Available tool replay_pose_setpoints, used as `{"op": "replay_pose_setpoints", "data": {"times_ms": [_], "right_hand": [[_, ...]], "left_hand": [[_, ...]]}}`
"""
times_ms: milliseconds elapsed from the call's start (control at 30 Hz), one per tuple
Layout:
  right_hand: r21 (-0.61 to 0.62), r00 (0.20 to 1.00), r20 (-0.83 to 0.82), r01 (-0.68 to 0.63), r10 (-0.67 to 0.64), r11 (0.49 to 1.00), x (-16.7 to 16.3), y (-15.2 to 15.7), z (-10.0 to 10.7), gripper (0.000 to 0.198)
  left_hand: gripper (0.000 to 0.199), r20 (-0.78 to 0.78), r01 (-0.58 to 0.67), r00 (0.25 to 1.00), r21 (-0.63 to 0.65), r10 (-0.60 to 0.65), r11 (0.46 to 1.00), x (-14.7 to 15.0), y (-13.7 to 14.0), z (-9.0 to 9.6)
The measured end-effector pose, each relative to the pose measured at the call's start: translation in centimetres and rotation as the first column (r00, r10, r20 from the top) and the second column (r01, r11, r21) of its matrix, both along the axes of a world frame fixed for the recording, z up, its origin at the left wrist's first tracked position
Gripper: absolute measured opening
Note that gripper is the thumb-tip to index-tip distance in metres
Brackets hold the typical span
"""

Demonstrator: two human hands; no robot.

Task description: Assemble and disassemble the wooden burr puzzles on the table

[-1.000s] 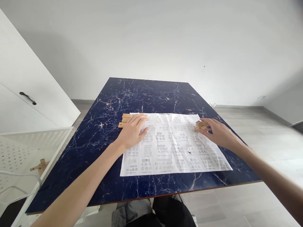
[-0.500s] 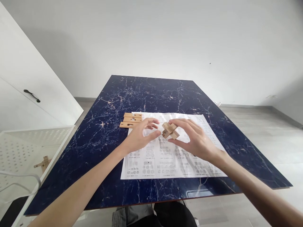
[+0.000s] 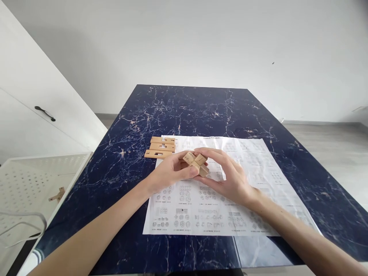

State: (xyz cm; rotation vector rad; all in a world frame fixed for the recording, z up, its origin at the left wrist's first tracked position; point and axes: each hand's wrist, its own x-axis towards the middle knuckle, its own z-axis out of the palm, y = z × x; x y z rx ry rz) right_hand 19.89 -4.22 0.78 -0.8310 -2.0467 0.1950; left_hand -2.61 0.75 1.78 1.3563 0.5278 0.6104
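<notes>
A small wooden interlocking puzzle (image 3: 197, 161) made of crossed blocks, with pen marks on it, is held above the printed sheet. My left hand (image 3: 179, 167) grips its left side, thumb across the front. From the right, my right hand (image 3: 227, 170) holds it too, with the fingers on top and the thumb below. Beyond my left hand, several flat wooden pieces (image 3: 161, 146) with slots and numbers lie side by side at the sheet's upper left corner. The creased white instruction sheet (image 3: 184, 224), covered in small diagrams, lies under both hands.
The dark blue marbled table (image 3: 186, 107) runs back toward a white wall. At the left stands a white perforated basket (image 3: 31, 180) holding a wooden cross-shaped piece (image 3: 59, 194) and a white cable (image 3: 40, 218). A white cabinet with a black handle (image 3: 45, 113) is behind it.
My left hand has moved in and closed on the wooden puzzle, which was in my right hand alone. The puzzle has turned and shifted slightly left. The camera view has shifted too.
</notes>
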Motion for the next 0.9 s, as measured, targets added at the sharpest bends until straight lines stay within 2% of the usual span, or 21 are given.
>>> {"op": "replay_pose_setpoints", "data": {"times_ms": [67, 133, 233, 300, 433, 567, 733, 900], "right_hand": [[0.012, 0.997, -0.04, 0.07, -0.069, 0.998, 0.11, -0.05, -0.18, 0.06], [-0.013, 0.986, -0.096, 0.139, -0.14, 0.99, 0.19, -0.15, -0.3, 0.044], [-0.17, 0.967, -0.161, 0.169, -0.196, 0.971, 0.13, -0.41, -0.39, 0.017], [-0.292, 0.968, -0.137, 0.162, -0.209, 0.943, -0.03, -0.61, -0.42, 0.01], [-0.42, 0.989, -0.036, 0.114, -0.142, 0.9, -0.34, -0.78, -0.52, 0.016], [-0.484, 0.992, -0.093, 0.035, -0.091, 0.874, -0.33, -0.61, -0.56, 0.025], [-0.514, 0.987, -0.163, -0.096, 0.013, 0.853, -0.2, -0.63, -0.46, 0.028], [-0.522, 0.985, -0.172, -0.109, 0.02, 0.846, -0.37, -0.95, -0.34, 0.028]], "left_hand": [[0.069, 0.003, -0.041, 0.999, -0.023, 0.041, 0.999, 0.01, 0.0, -0.12], [0.072, -0.012, -0.103, 0.995, -0.026, 0.103, 0.994, 0.0, -0.04, -0.2], [0.071, -0.029, -0.183, 0.983, 0.012, 0.183, 0.983, -0.02, -0.04, -0.24], [0.07, -0.021, -0.199, 0.979, 0.04, 0.2, 0.979, 0.02, -0.02, -0.2], [0.068, -0.029, -0.191, 0.981, 0.068, 0.193, 0.979, 0.21, -0.08, 0.02], [0.066, -0.043, -0.139, 0.989, 0.101, 0.144, 0.985, 0.31, -0.14, 0.26], [0.066, -0.092, -0.074, 0.992, 0.132, 0.087, 0.988, 0.41, -0.14, 0.28], [0.061, -0.09, -0.054, 0.994, 0.149, 0.068, 0.987, 0.53, -0.35, 0.41]]}}
